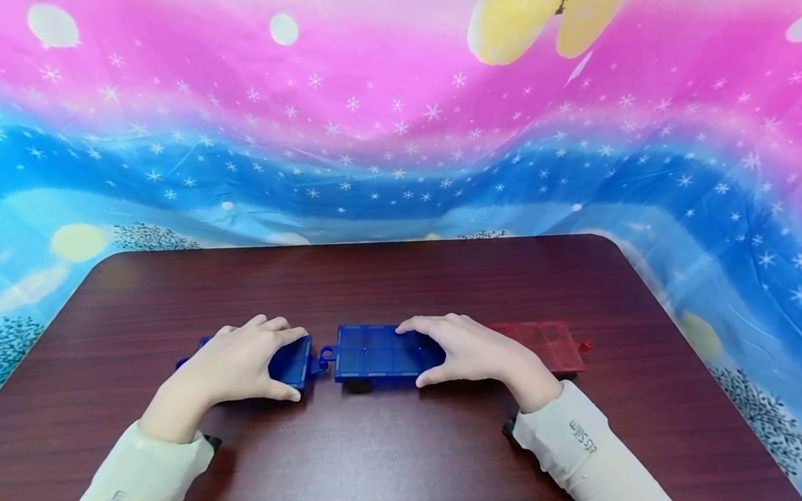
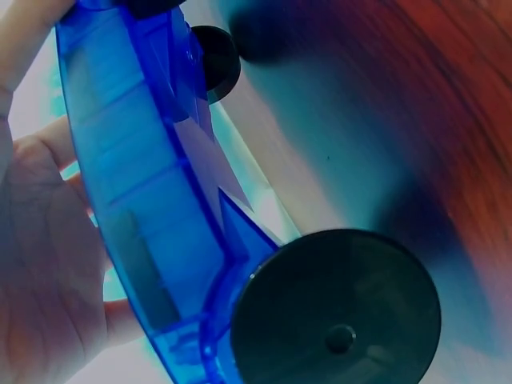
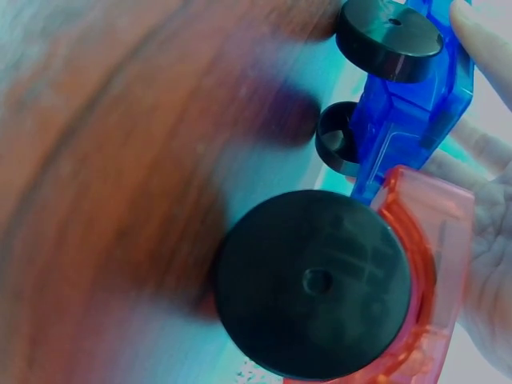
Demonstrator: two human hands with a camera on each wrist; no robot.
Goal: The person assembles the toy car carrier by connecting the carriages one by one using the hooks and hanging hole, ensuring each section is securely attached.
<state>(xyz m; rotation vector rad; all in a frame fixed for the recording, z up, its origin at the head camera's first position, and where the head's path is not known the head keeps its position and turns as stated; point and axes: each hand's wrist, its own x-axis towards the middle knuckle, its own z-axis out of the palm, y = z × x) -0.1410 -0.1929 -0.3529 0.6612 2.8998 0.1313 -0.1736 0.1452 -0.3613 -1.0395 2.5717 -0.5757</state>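
Two see-through blue toy car bases stand in a row on the table, with a red one (image 1: 554, 346) at the right. My left hand (image 1: 239, 355) grips the left blue car base (image 1: 292, 360) across its top, fingers at the far edge and thumb at the near edge. Over the middle blue car base (image 1: 370, 352), my right hand (image 1: 471, 350) holds the long edges between thumb and fingers. Blue hitch loops (image 1: 326, 355) meet between the two blue bases. The left wrist view shows a black wheel (image 2: 336, 308); another black wheel (image 3: 314, 282) sits under the red base in the right wrist view.
The dark wooden table (image 1: 389, 449) has rounded far corners. Behind it hangs a pink and blue cloth (image 1: 381, 127) with snowflakes, reaching down at both sides. A small red knob (image 1: 585, 345) sticks out from the red base's right end.
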